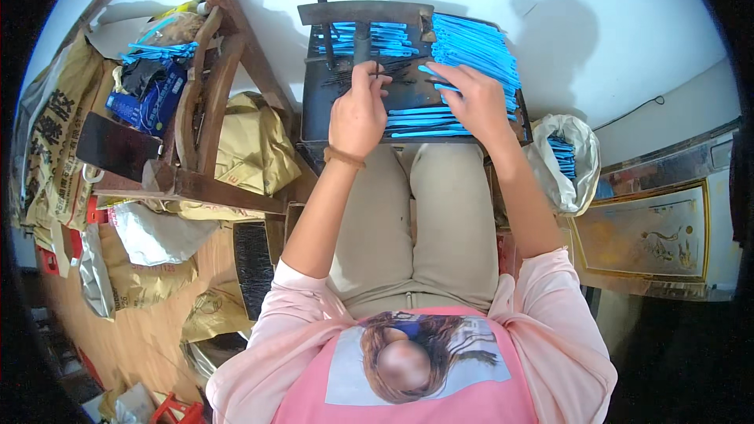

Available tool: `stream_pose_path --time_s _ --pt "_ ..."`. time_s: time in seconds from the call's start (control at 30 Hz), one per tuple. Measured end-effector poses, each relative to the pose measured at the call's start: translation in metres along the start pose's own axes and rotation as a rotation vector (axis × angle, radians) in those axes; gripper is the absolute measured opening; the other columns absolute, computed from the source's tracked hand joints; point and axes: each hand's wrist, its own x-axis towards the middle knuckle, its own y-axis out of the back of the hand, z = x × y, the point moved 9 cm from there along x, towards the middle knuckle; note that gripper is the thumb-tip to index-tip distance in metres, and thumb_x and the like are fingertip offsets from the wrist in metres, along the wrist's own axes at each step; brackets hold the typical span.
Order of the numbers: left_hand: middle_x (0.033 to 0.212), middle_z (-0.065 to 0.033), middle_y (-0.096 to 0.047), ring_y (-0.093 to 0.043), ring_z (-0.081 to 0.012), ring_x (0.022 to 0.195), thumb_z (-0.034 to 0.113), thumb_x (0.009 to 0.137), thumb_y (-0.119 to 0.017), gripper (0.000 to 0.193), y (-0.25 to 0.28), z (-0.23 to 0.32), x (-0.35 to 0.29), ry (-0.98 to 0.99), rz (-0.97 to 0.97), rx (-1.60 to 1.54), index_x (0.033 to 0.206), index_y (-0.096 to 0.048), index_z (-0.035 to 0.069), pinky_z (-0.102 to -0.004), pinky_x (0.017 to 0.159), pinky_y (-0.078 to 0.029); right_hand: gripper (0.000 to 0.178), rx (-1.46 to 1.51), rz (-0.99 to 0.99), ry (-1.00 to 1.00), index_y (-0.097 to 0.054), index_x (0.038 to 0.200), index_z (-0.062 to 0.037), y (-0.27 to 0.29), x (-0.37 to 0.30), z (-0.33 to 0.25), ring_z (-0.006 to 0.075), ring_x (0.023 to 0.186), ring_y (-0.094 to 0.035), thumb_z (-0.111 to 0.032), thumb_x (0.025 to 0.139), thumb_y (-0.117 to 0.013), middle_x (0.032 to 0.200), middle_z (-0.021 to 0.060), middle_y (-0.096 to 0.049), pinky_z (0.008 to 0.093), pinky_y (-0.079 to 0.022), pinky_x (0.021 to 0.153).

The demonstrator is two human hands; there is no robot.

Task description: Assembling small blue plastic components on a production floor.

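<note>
Right hand (pixel 477 102), blue strip (pixel 426 70) at its fingertips, blue stack (pixel 471 47) just beyond

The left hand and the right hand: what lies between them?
In the head view, mostly dark tabletop, with some thin black pieces near the left hand and the end of a blue strip by the right hand.

At upper centre, on the bench (pixel 318 114): strips (pixel 475 51) just below the bar (pixel 353 13), more at the bench's far right corner and along the near edge. Over the near row, right hand (pixel 473 102); beside its left end, left hand (pixel 359 114). Right of the bench, bag (pixel 569 198) with strips inside; farther right, framed picture (pixel 648 232). At left, box (pixel 161 102) on stand (pixel 224 191).
</note>
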Motion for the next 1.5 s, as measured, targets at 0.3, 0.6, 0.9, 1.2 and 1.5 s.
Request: stream_pose_path --time_s 0.3,0.6,0.9,1.2,1.5 --pt "0.095 -0.0123 -0.074 -0.072 -0.0341 0.080 0.001 0.093 -0.053 0.028 -0.004 -0.006 0.000 0.015 0.008 -0.014 0.120 -0.046 0.006 -0.0460 0.067 -0.056 0.042 0.029 0.075 -0.008 -0.070 0.122 -0.0227 0.004 -0.013 -0.023 0.0282 0.071 -0.065 -0.015 0.080 -0.076 0.082 0.0078 -0.066 0.0390 -0.051 0.059" --pt "0.099 -0.0116 -0.074 -0.073 -0.0309 0.086 -0.001 0.090 -0.052 0.033 -0.004 -0.011 0.000 0.086 -0.039 0.069 0.121 -0.045 0.007 -0.0446 0.071 -0.057 0.031 0.215 0.222 -0.009 -0.073 0.114 -0.0070 0.022 -0.033 -0.051 0.0283 0.079 -0.069 -0.004 0.083 -0.073 0.092 0.0147 -0.072 0.0342 -0.052 0.068" --pt "0.095 -0.0139 -0.073 -0.073 -0.0304 0.083 0.001 0.095 -0.052 0.024 0.002 -0.010 -0.002 0.026 0.036 -0.006 0.118 -0.046 0.005 -0.0415 0.066 -0.058 0.028 0.251 0.118 -0.093 -0.072 0.114 -0.0035 0.016 -0.027 -0.058 0.0219 0.073 -0.065 -0.002 0.086 -0.071 0.088 0.0137 -0.070 0.0308 -0.049 0.065" --pt "0.094 -0.0152 -0.072 -0.073 -0.0312 0.081 0.000 0.096 -0.052 0.020 0.000 -0.001 -0.002 -0.009 0.051 0.017 0.115 -0.046 0.003 -0.0412 0.064 -0.058 0.028 0.306 0.107 -0.110 -0.073 0.110 -0.0032 0.009 -0.029 -0.045 0.0203 0.059 -0.052 -0.002 0.083 -0.074 0.071 0.0119 -0.059 0.0323 -0.042 0.055" --pt "0.095 -0.0158 -0.073 -0.073 -0.0316 0.080 -0.001 0.097 -0.051 0.019 0.003 0.000 -0.002 -0.015 0.051 0.032 0.115 -0.046 0.001 -0.0398 0.062 -0.057 0.044 0.374 -0.277 -0.032 -0.069 0.120 -0.0146 -0.015 -0.071 -0.068 0.0294 0.081 -0.071 -0.006 0.077 -0.068 0.091 0.0150 -0.073 0.0408 -0.057 0.072"
